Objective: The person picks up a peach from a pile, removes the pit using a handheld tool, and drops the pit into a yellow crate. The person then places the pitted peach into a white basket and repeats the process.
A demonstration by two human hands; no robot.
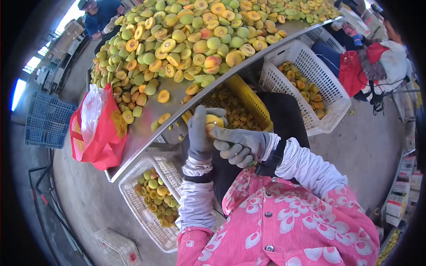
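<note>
My left hand, in a grey glove, is closed around a yellow peach held up in front of my chest. My right hand, gloved too, has its fingers curled and its thumb and fingertips against the peach. Whatever the right fingers grip is hidden, apart from a tiny bright spot at the fruit. Below both hands, a yellow crate holds small brownish fruit pieces. Ahead, a big heap of peaches, many cut in half, covers the metal table.
A white crate with fruit halves stands at right, another white crate at lower left. A red bag hangs at the table's left edge. Blue crates are stacked far left. Co-workers sit at upper left and upper right.
</note>
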